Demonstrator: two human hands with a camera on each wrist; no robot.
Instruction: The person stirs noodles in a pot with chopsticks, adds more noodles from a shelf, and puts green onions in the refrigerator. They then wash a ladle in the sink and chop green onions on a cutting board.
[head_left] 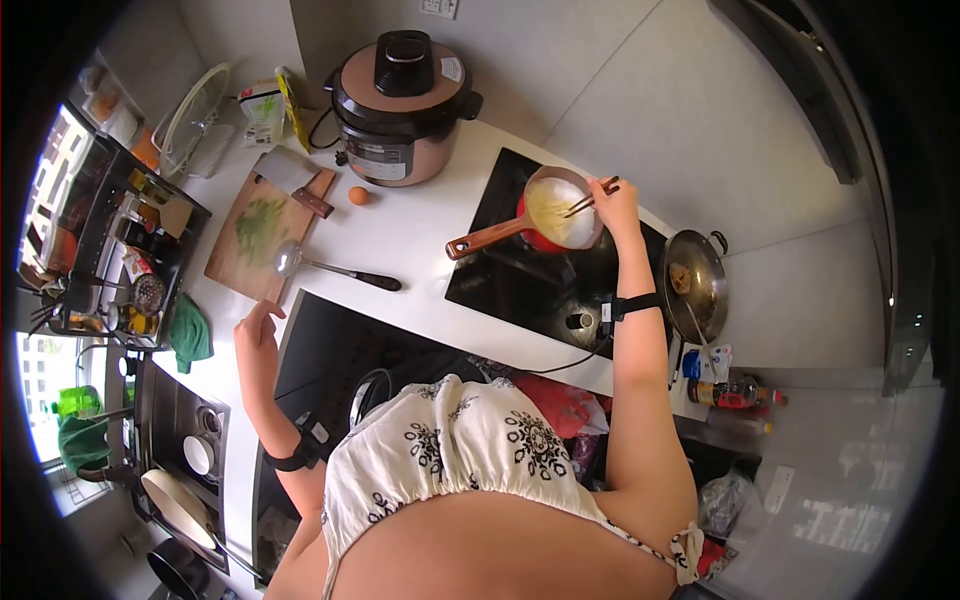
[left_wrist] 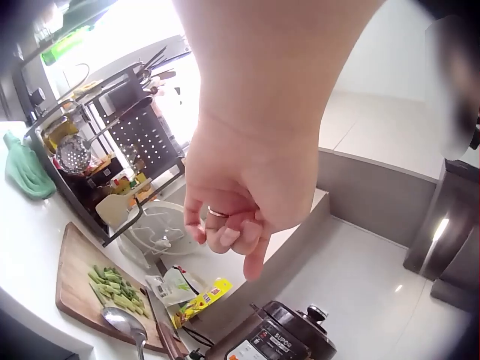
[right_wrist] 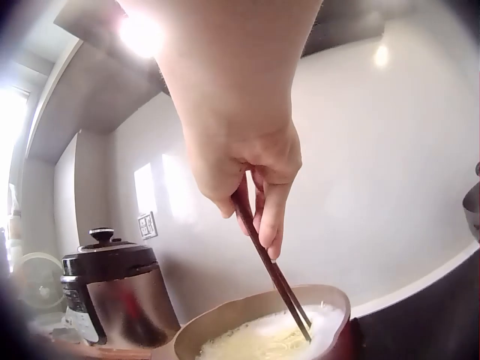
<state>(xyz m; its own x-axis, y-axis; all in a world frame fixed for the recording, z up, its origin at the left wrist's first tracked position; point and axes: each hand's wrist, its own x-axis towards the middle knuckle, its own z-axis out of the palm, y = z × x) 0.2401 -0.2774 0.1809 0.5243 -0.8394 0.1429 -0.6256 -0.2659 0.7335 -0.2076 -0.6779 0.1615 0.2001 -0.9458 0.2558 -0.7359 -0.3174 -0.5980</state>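
Note:
My right hand (head_left: 616, 207) holds a pair of dark chopsticks (right_wrist: 271, 274), their tips down in a small pot (head_left: 534, 178) on the black hob. Pale noodles (head_left: 552, 208) and white foam fill the pot, whose wooden handle (head_left: 485, 239) points left with no hand on it. My left hand (head_left: 258, 330) hangs in the air near the lower edge of the cutting board (head_left: 228, 257), holding nothing; in the left wrist view its fingers (left_wrist: 234, 229) are loosely curled.
On the board are chopped greens (head_left: 262, 225) and a cleaver (head_left: 288, 170); a metal ladle (head_left: 335, 268) lies across its edge. Nearby are an egg (head_left: 359, 196) and a pressure cooker (head_left: 400, 110). A wok (head_left: 700, 262) stands right of the pot. A dish rack (head_left: 120, 240) stands far left.

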